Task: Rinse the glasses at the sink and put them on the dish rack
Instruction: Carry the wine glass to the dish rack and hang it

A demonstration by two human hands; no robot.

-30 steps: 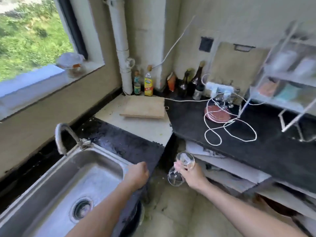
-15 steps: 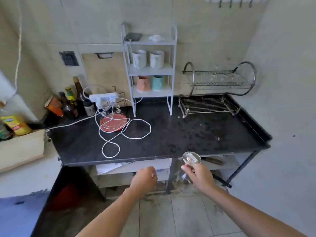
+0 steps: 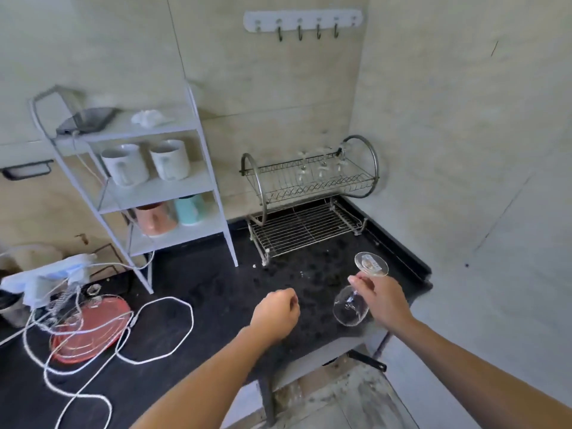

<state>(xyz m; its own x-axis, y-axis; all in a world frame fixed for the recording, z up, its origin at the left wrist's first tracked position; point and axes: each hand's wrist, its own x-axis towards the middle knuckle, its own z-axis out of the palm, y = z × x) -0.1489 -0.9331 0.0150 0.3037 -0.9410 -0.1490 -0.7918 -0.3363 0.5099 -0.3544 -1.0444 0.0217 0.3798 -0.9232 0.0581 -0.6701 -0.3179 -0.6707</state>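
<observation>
The left hand (image 3: 275, 311) and right hand (image 3: 382, 300) are bare. The left forearm (image 3: 213, 366) and right forearm (image 3: 464, 360) are unsleeved to the frame edge.

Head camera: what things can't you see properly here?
All in the head view:
How many glasses are on the rack: they are clear and blurred.
What the sticker on the held glass says: too small.
The stem: partly hidden by the right hand grip.
The sink: outside the frame.

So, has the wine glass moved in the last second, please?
Yes: the wine glass in the right hand has crossed the black counter's front edge and now hangs over it, nearer the dish rack.
</observation>
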